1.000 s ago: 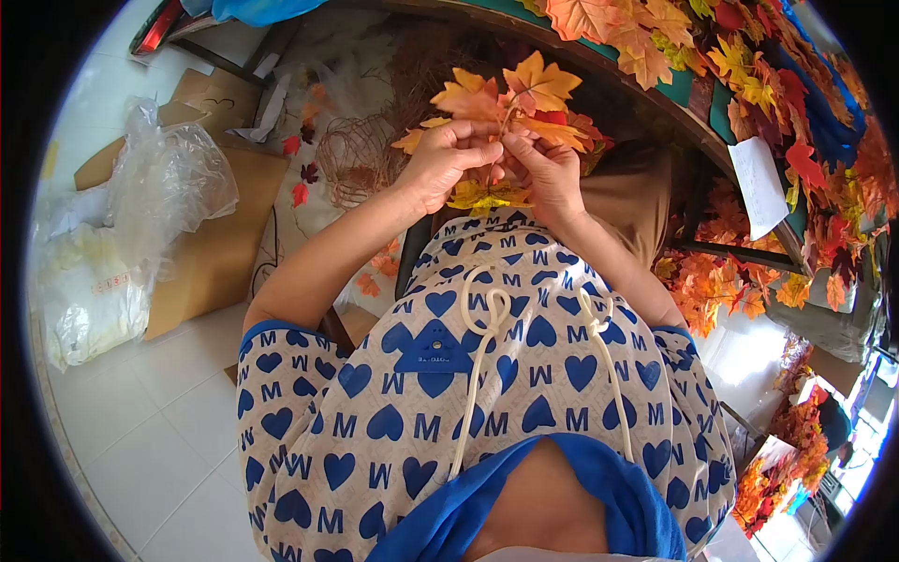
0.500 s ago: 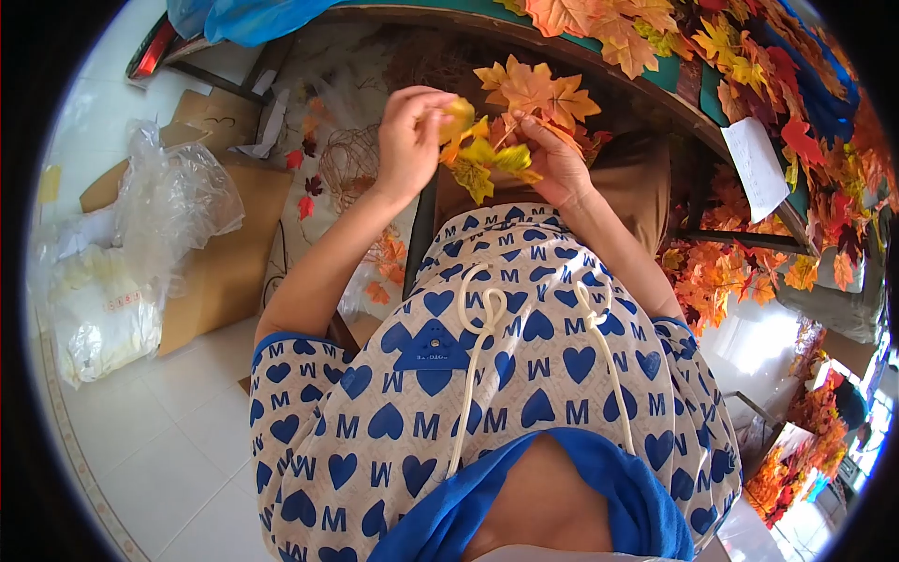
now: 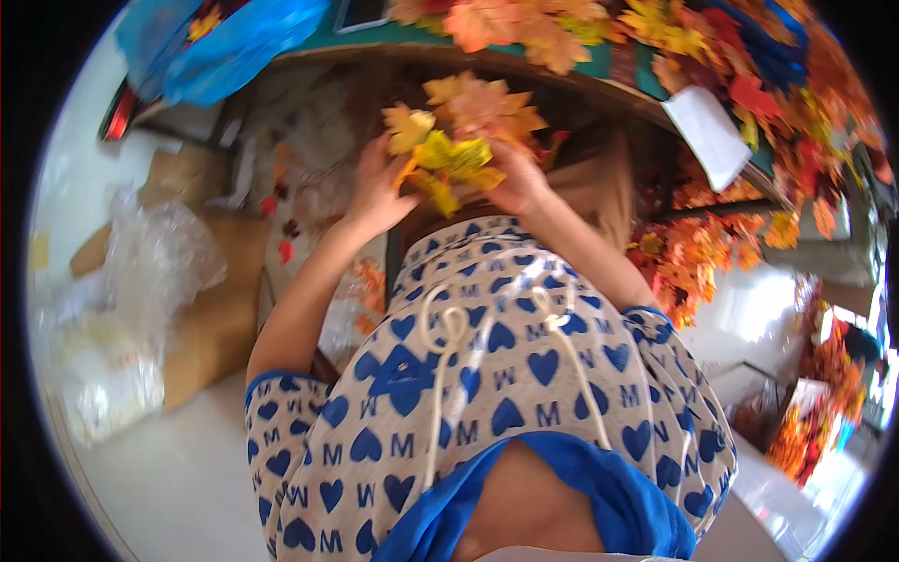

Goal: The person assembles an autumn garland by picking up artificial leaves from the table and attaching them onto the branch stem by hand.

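Note:
A bunch of artificial maple leaves [image 3: 478, 108], orange at the top and yellow-green lower down, is held over my lap. My right hand [image 3: 518, 178] is closed on it from the right side, its fingertips partly behind the leaves. On the left side of the bunch is my left hand [image 3: 379, 190], with thumb and fingers apart, touching or very near the yellow leaves [image 3: 449, 159]. Some of its fingertips are hidden behind a leaf.
Ahead is a green-topped table [image 3: 375, 36] with piled leaves [image 3: 674, 28], a white paper [image 3: 709, 136] and a blue plastic bag [image 3: 245, 51]. Cardboard [image 3: 220, 300] and clear plastic bags [image 3: 154, 262] lie on the floor at left. More orange leaves [image 3: 688, 258] hang at right.
My left hand has lowered and opened beside the bunch. The bunch has turned, its yellow leaves now facing up. The view has shifted, showing more of the blue bag and table.

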Demonstrator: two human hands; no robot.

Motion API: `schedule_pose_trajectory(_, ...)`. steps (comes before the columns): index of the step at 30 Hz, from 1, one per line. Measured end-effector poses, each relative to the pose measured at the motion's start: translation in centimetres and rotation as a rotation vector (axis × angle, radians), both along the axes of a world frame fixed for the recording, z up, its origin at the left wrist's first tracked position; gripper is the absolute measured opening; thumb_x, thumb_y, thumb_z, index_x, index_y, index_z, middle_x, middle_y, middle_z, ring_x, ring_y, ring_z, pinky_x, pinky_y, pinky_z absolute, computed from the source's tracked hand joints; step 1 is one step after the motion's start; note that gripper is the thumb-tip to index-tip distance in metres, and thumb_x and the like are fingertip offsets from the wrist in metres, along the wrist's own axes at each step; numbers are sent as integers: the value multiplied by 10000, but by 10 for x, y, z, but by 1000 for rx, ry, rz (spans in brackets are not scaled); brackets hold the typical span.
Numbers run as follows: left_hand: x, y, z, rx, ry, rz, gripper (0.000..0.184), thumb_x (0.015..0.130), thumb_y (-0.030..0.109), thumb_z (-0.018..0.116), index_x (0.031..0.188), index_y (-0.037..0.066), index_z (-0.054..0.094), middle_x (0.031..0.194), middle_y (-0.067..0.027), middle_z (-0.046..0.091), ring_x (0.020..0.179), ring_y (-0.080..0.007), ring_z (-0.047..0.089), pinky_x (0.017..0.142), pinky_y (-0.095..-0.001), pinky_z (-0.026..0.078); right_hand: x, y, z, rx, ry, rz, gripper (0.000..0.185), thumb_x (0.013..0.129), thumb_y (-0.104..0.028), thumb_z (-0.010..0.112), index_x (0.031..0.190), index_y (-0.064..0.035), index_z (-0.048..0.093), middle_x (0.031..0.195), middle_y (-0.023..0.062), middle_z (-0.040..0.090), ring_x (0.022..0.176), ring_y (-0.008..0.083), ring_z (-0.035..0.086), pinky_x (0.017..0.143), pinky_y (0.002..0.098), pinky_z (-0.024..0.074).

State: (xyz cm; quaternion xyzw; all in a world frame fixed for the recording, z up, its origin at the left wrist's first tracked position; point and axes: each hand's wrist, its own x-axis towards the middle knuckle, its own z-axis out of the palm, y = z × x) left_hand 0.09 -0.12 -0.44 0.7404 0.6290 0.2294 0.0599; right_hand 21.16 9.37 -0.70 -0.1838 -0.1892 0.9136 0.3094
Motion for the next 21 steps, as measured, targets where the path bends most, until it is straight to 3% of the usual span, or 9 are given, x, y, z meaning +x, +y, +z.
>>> schedule_pose_trajectory(2,11,-3,16,-139,142,48,707,600,184,769,1255,163,504,1330,-244,309,1252,-442,276,1037,-487,290,-3,-2,-2,-55,67,69,211,914,-223,523,1090,-113,563,987,46,621,944,183,594,841,359,472)
schedule_pose_trajectory(4,18,-5,15,-67,201,23,582,709,261,721,1226,102,505,1287,-195,384,1182,-399,370,1009,-473,312,-4,-6,3,-41,209,121,195,903,-192,542,1061,-82,570,978,59,626,891,200,615,802,373,502)
schedule_pose_trajectory(6,23,-7,18,-118,273,20,523,756,244,683,1221,84,507,1271,-193,406,1166,-391,396,1002,-462,326,-4,-7,9,-140,37,162,178,906,-187,545,1037,-72,579,979,52,621,875,181,617,785,342,516)
schedule_pose_trajectory(8,17,-5,10,-242,31,-219,380,850,161,572,1197,22,505,1197,-180,482,1107,-322,478,966,-379,375,1,-7,15,-143,54,176,195,918,-196,532,1047,-57,578,978,38,617,887,164,612,799,327,519)
schedule_pose_trajectory(9,16,-4,10,-241,29,-232,380,850,161,572,1197,22,505,1197,-180,482,1107,-322,478,966,-379,375,0,-5,9,-143,51,163,195,918,-196,532,1047,-57,578,978,38,617,887,164,612,799,327,519)
schedule_pose_trajectory(12,23,-3,24,-388,-579,-76,347,793,22,573,1139,30,544,1142,-183,530,1031,-338,539,862,-331,444,-2,-2,0,-186,74,55,233,946,-147,463,1121,-14,540,1061,98,603,966,205,604,871,339,500)
schedule_pose_trajectory(15,-2,-5,12,-323,-373,-163,283,789,12,586,1071,3,563,980,-159,607,911,-327,587,822,-321,451,-2,5,-7,-215,97,-72,259,959,-139,425,1159,-2,514,1093,129,590,999,229,595,898,375,489)
schedule_pose_trajectory(16,-1,-5,10,-321,-444,-93,196,813,55,607,999,1,580,829,-94,633,792,-266,614,739,-309,461,-2,7,-10,-216,61,-82,273,969,-142,397,1180,-4,503,1096,121,593,983,209,605,854,347,519)
schedule_pose_trajectory(21,-8,-1,29,-369,-569,-62,163,869,139,613,939,-6,588,777,-13,610,706,-90,591,592,-233,432,0,11,-16,-222,98,-187,267,972,-139,381,1171,-12,506,1077,100,606,929,170,625,755,257,552)
